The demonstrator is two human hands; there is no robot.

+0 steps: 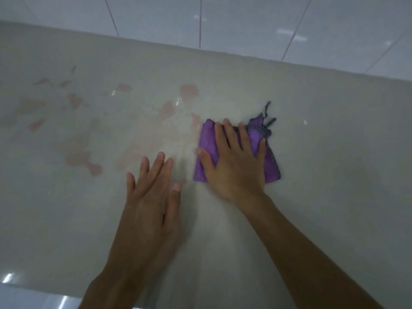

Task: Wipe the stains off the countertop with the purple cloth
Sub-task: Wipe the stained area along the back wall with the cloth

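Observation:
A folded purple cloth (208, 143) with a dark striped hem lies flat on the pale countertop (334, 152), right of centre. My right hand (236, 161) presses down on it, palm flat, fingers spread across the fabric. My left hand (153, 192) rests flat on the bare counter just left of the cloth, fingers apart, holding nothing. Several pinkish wet stains (167, 109) spread over the counter to the left of the cloth, reaching the far left (35, 124). One stain (195, 120) touches the cloth's upper left corner.
A glossy tiled wall (245, 23) with pink grout lines rises behind the counter's back edge. The counter's front edge (33, 288) shows at the bottom left, with a shiny floor below it.

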